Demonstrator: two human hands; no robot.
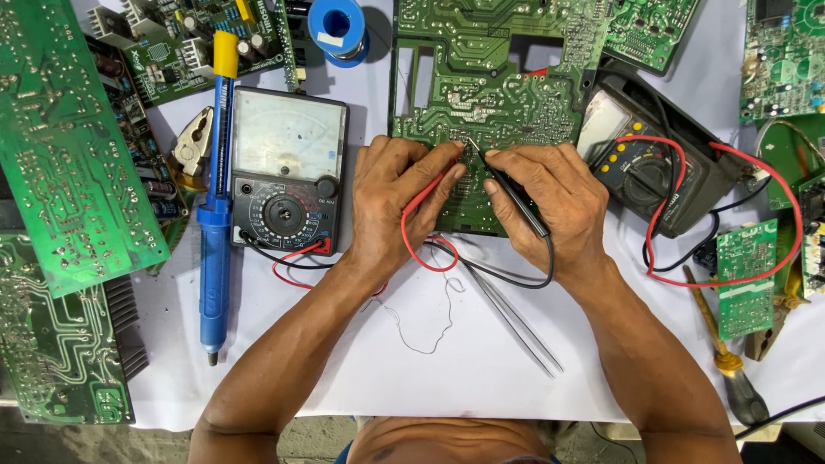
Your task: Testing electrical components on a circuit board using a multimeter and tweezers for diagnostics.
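Observation:
A large green circuit board lies solder side up at the middle back of the table. My left hand rests on its near edge and grips a red test probe. My right hand holds a black test probe like a pen. Both probe tips meet on the board close together between my thumbs. Red and black leads run from the probes to an analog multimeter left of my left hand.
A blue desoldering pump, pliers and green boards lie at the left. A solder spool sits at the back. A digital multimeter with leads, a small board and a screwdriver are at the right. Tweezers lie near me.

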